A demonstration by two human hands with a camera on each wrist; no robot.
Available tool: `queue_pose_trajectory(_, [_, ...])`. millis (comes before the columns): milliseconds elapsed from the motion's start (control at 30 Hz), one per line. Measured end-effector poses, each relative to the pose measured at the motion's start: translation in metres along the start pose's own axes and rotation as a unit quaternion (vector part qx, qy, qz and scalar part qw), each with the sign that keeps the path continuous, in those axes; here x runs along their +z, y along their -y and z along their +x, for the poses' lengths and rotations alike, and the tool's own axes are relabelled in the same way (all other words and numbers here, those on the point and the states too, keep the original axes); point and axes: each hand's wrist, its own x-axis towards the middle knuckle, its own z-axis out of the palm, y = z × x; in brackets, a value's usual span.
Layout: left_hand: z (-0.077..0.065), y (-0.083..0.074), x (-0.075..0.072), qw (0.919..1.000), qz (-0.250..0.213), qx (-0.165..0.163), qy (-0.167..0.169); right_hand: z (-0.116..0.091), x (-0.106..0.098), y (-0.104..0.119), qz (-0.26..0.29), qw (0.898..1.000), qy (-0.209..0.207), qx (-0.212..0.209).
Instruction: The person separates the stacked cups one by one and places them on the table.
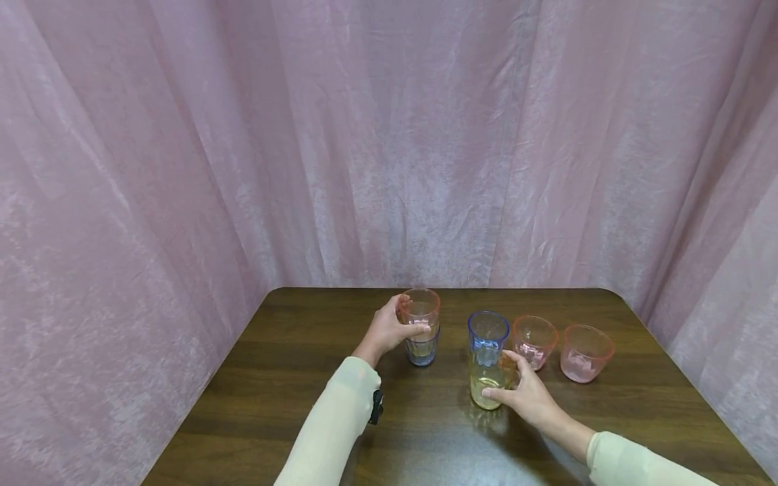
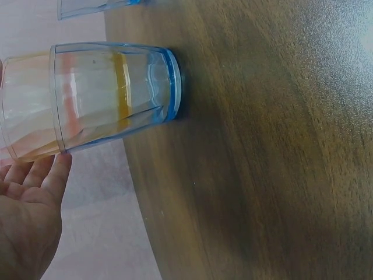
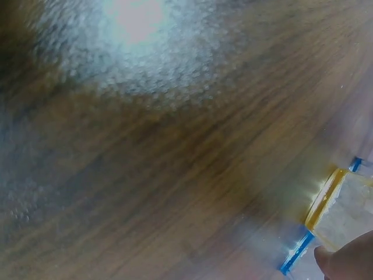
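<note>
My left hand (image 1: 389, 329) grips a stack of clear cups from the left, thumb in front. A pink-rimmed cup (image 1: 419, 309) is on top and a blue cup (image 1: 422, 356) at the bottom; the left wrist view shows a yellow band (image 2: 122, 87) inside the blue cup. With thumb and fingers, my right hand (image 1: 525, 391) holds a yellow cup (image 1: 484, 397) from the right. A blue-rimmed cup (image 1: 488, 331) sits nested in it, upright. The right wrist view catches only the thumb (image 3: 352, 262) and the yellow base (image 3: 325, 200).
Two pink cups (image 1: 535, 341) (image 1: 586, 354) stand side by side to the right of the yellow one. The dark wooden table (image 1: 292, 398) has rounded far corners. Behind it hangs a pink curtain (image 1: 389, 169). Part of another cup (image 2: 96, 7) shows at the left wrist view's top edge.
</note>
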Motion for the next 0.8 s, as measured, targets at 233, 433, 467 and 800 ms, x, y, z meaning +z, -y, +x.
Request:
queue_pose_trajectory(233, [-0.001, 0.000, 0.000, 1.0000, 0.007, -0.001, -0.004, 0.000, -0.001, -0.003, 0.015, 0.999, 0.011, -0.026])
queue_pose_trajectory(433, [-0.001, 0.001, 0.001, 1.0000, 0.003, -0.006, -0.003, -0.003, -0.004, -0.004, 0.021, 0.999, 0.012, -0.022])
queue_pose_trajectory(467, [-0.001, 0.001, 0.001, 1.0000, 0.002, -0.006, -0.002, -0.004, -0.005, -0.004, 0.020, 0.999, 0.009, -0.026])
queue_pose_trajectory(800, [0.000, 0.000, 0.000, 0.9999, 0.011, 0.001, -0.001, -0.005, -0.020, 0.015, 0.028, 0.997, -0.022, -0.073])
